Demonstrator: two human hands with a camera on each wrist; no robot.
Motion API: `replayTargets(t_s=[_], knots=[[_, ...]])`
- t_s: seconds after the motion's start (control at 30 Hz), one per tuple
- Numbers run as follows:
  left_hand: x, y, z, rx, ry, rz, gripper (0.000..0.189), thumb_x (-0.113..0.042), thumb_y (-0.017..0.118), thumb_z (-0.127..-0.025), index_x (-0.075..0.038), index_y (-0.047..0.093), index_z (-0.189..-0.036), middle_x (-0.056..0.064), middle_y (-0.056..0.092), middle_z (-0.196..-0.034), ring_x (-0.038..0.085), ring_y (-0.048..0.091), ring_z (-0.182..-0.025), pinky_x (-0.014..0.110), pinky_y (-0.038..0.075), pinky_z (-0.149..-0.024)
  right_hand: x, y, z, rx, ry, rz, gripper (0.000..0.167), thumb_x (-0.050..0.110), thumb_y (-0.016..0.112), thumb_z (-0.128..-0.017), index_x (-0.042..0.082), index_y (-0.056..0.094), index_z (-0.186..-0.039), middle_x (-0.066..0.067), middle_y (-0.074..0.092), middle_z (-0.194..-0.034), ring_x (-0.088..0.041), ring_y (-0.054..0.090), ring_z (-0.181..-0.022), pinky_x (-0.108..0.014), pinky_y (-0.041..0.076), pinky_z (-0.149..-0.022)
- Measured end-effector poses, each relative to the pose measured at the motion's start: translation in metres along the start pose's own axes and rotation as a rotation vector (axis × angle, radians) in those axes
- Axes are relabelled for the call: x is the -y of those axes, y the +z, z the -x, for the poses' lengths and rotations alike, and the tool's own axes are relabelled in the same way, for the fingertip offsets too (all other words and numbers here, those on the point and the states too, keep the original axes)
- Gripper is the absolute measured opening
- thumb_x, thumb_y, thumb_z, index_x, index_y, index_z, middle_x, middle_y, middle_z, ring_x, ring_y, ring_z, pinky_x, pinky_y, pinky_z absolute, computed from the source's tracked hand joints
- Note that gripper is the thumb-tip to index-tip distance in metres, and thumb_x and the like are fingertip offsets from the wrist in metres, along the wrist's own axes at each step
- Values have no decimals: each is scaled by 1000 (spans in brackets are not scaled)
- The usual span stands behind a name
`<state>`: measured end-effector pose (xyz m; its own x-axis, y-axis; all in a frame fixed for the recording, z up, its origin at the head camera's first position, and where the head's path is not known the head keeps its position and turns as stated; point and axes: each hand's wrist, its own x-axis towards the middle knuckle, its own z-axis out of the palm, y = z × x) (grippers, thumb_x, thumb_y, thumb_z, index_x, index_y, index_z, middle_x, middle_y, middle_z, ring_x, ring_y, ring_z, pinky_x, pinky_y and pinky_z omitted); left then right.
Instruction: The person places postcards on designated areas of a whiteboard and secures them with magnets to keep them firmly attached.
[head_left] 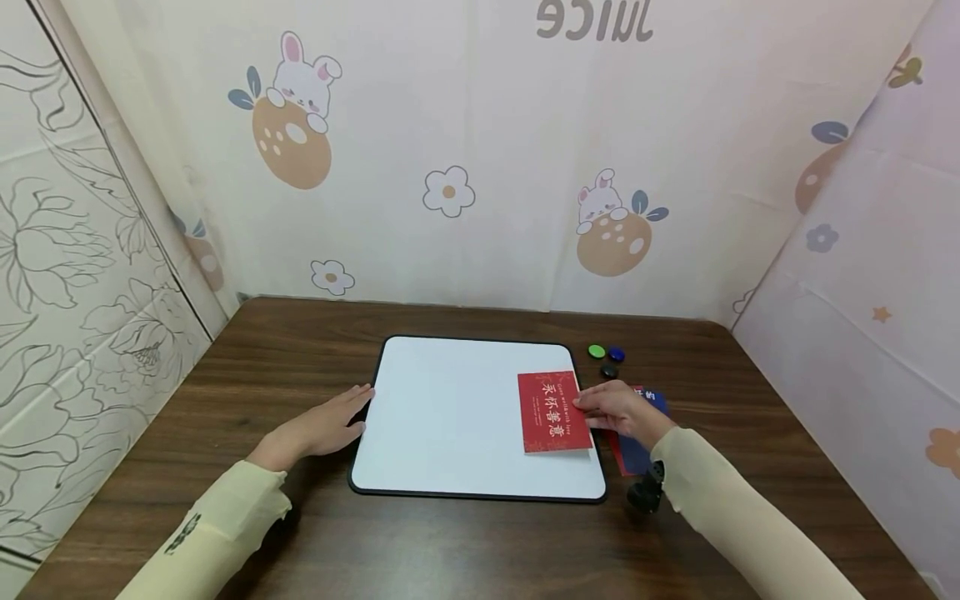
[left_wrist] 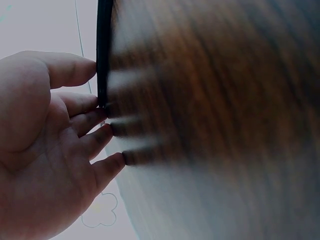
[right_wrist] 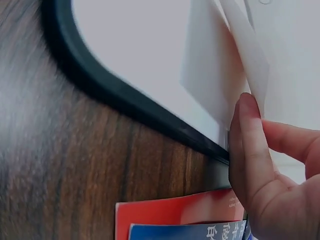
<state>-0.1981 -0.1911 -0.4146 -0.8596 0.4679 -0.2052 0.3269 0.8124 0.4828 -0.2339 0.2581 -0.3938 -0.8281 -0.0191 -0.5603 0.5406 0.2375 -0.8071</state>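
A whiteboard with a black rim lies flat on the dark wood table. My right hand pinches the right edge of a red card printed with white Chinese characters, over the board's right part. In the right wrist view the card's pale underside is tilted up from the board, with thumb and fingers on its edge. My left hand rests at the board's left edge. Its fingers are spread, fingertips right at the black rim and tabletop.
Right of the board lie a blue card and another red card, partly under the right hand in the head view. Behind them sit a green disc, a blue disc and a black disc. Patterned curtains enclose the table.
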Motion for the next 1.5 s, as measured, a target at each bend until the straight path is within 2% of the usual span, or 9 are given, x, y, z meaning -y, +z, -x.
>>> replayTargets(t_s=[0.23,0.5,0.63,0.87,1.27,1.5], knots=[[-1,1,-1,1,1,-7,57,-16,46,-99,4,24,-149,23,19,-154,38,16,-141,55,20,-110,-1,5,1,-99,-49,172,34,9,64,-92,-10,56,-120,-16,65,-92,-20,64,-73,-31,56,-67],[1,1,-3,-3,-3,-16,57,-14,46,-99,4,24,-149,23,20,-154,39,17,-141,56,21,-109,-2,9,2,-153,-95,240,30,7,66,-90,-10,59,-114,-16,65,-89,-17,63,-61,-30,56,-61],[1,0,-2,-2,-8,-12,57,-14,46,-99,3,24,-149,23,20,-154,38,16,-141,56,20,-110,-3,10,1,-172,-114,278,30,7,67,-89,-10,60,-112,-18,65,-91,-18,64,-61,-31,56,-62],[1,0,-1,0,-9,-7,57,-14,46,-99,3,24,-149,23,19,-154,39,16,-141,56,20,-109,-3,11,1,-182,-141,330,27,7,68,-88,-11,62,-108,-16,65,-87,-20,65,-65,-32,57,-62],[0,1,-1,-9,-1,1,57,-14,46,-99,4,25,-148,24,20,-154,39,17,-141,55,21,-110,-3,9,-2,-181,-148,352,24,5,69,-87,-10,63,-103,-16,66,-85,-20,66,-63,-33,57,-61],[0,1,-1,-6,-7,-8,57,-16,46,-100,3,24,-149,23,19,-154,38,17,-141,55,21,-110,-2,9,-2,-170,-164,409,22,5,69,-86,-10,62,-101,-15,67,-83,-20,67,-63,-33,57,-60]])
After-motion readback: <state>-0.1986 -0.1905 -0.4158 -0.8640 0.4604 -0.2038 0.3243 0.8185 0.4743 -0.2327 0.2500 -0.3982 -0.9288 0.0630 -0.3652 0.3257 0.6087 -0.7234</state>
